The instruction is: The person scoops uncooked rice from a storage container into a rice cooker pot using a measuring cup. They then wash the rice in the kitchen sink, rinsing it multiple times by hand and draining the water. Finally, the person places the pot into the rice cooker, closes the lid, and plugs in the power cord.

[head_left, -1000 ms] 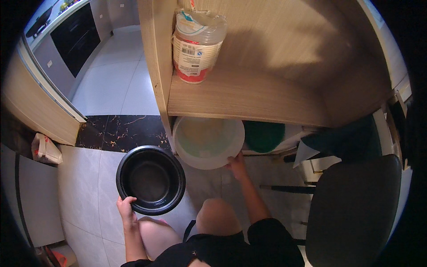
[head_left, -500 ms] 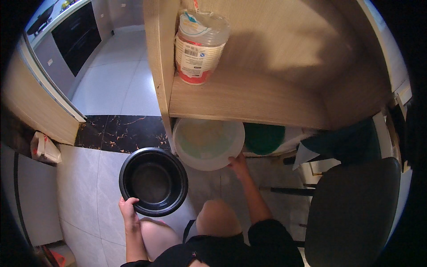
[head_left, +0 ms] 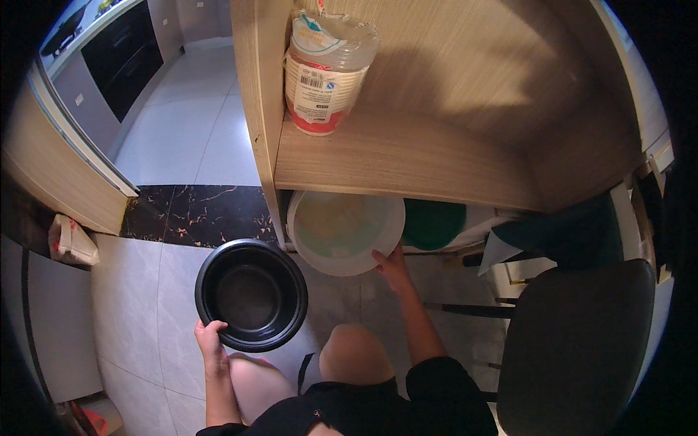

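Observation:
My left hand (head_left: 211, 343) grips the near rim of a round black pot (head_left: 251, 294), held level above the tiled floor by my knees. My right hand (head_left: 393, 263) reaches forward and holds the lower edge of a large white translucent round lid or basin (head_left: 345, 231) that sits under the wooden shelf (head_left: 407, 160). A green round container (head_left: 434, 224) lies just right of the white one, partly hidden by the shelf.
On the shelf stands a white plastic tub with a red base and clear lid (head_left: 325, 69). A black chair (head_left: 574, 341) is at the right. Dark cabinets (head_left: 116, 51) line the far left, and a small white bag (head_left: 71, 241) lies by the left wall.
The black pot has shifted slightly right and nearer the white basin. My right hand stays on the basin's edge.

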Action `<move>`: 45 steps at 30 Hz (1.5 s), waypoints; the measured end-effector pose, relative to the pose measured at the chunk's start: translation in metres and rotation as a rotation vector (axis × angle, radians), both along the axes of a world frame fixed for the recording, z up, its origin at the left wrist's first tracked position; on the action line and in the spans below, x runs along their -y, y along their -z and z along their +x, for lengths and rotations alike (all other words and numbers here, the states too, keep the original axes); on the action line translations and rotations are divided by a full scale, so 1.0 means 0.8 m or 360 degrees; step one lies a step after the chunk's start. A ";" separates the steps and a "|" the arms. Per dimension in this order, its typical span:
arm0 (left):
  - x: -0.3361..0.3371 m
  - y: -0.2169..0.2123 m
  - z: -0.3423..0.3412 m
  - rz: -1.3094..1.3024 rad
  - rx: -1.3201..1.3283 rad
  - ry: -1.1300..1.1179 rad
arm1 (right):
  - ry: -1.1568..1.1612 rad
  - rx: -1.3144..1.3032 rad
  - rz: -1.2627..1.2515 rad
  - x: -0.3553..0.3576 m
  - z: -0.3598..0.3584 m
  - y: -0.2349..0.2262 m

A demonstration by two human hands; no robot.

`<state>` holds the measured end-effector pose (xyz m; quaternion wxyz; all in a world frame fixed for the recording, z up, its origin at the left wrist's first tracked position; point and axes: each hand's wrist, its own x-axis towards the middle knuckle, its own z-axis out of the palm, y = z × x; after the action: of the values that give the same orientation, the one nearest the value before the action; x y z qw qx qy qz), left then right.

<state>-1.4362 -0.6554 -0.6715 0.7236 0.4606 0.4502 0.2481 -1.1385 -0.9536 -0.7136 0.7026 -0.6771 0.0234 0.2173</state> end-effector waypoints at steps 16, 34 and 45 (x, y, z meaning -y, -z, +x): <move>0.001 0.005 0.005 0.0024 -0.0019 -0.0007 | 0.0028 0.0057 0.0058 0.009 0.017 0.023; 0.001 0.003 -0.001 0.0013 -0.0058 -0.0082 | 0.0349 0.0902 -0.0510 -0.006 0.001 -0.048; -0.002 0.007 0.000 0.0021 -0.0084 -0.0008 | -0.0423 0.1446 -0.1220 -0.076 0.069 -0.030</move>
<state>-1.4362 -0.6537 -0.6770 0.7078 0.4706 0.4687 0.2405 -1.0831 -0.8931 -0.6897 0.3155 -0.9040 -0.2868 -0.0314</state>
